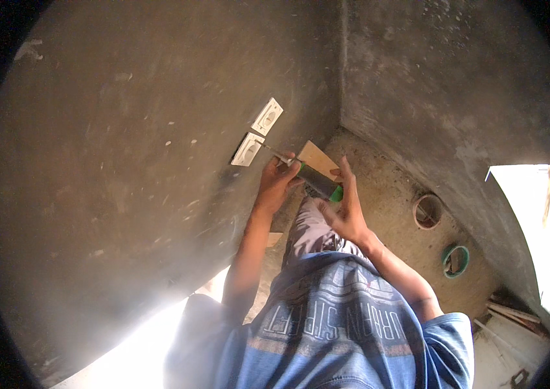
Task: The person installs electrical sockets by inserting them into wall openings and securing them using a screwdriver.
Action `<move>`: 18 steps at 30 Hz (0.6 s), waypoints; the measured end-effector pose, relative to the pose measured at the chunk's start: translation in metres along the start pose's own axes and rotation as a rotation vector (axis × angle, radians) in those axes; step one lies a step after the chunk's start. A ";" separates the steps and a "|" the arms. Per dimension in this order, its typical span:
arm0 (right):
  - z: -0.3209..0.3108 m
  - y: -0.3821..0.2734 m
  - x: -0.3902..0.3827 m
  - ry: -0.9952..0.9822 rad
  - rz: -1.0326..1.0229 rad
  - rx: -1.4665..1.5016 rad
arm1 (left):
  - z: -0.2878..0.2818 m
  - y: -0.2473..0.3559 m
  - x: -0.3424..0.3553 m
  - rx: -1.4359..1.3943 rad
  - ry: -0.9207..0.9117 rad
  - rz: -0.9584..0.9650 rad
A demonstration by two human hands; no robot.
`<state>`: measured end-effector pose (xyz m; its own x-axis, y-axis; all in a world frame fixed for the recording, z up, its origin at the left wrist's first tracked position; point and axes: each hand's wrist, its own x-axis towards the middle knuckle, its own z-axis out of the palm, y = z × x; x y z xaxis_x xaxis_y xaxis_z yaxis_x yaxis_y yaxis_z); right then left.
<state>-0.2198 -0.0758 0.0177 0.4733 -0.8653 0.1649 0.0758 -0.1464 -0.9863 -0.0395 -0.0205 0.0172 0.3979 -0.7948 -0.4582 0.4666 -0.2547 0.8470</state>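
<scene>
A screwdriver [318,180] with a dark handle and green ends slants across the middle. Its thin shaft points up and left, the tip at the lower of two white wall sockets [248,150]; whether it sits in a screw is too small to tell. My left hand [276,186] is closed around the front of the screwdriver, where shaft meets handle. At the handle's rear end, my right hand [346,215] has its fingers stretched and thumb apart, close around the handle without a visible grip. The upper wall socket [267,117] is just above, apart from both hands.
Behind the screwdriver shows a light brown board [318,159]. On the floor to the right stand a round pinkish container [427,211] and a teal bucket [446,260]. Wooden strips [514,311] lie farther right, near a bright opening [534,207]. A grey wall [126,162] rises at left.
</scene>
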 end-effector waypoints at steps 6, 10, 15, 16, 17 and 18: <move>-0.013 -0.003 0.002 -0.268 0.703 0.418 | 0.012 0.003 -0.004 -0.145 -0.035 0.055; -0.008 0.007 -0.001 -0.134 0.506 0.378 | 0.009 0.009 -0.006 -0.006 0.000 0.047; -0.011 0.002 -0.001 -0.204 0.076 -0.140 | 0.023 0.009 0.005 0.234 0.264 0.044; -0.014 -0.002 0.002 -0.223 0.450 0.146 | 0.017 0.007 0.008 0.132 0.221 0.041; -0.012 0.000 0.002 -0.206 0.495 0.223 | 0.007 0.005 0.011 0.029 0.181 0.037; -0.010 0.003 0.000 -0.189 0.539 0.301 | -0.002 0.004 0.011 -0.077 0.149 0.035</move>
<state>-0.2287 -0.0813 0.0149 0.6579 -0.6765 -0.3308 0.0136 0.4500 -0.8929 -0.0320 -0.0292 0.0149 0.5247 -0.7106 -0.4688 0.5072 -0.1814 0.8425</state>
